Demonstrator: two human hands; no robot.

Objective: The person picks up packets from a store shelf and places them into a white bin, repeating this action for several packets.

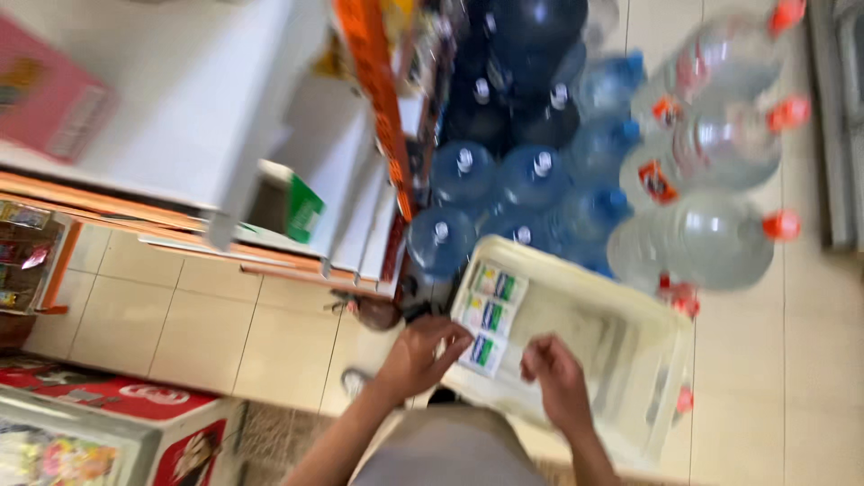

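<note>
Many water jugs [531, 180] fill the far floor. Nearer, we hold a pale plastic crate [621, 351] with labels inside. It looks stiff and light, best gripped by its rim. Our left hand [418, 355] and right hand [556, 382] curl closed on its near edge.

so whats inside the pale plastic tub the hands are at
The pale tub holds a row of three small green and blue packs. Both hands, left and right, cover its near edge; the rest looks bare but blurred.
</note>
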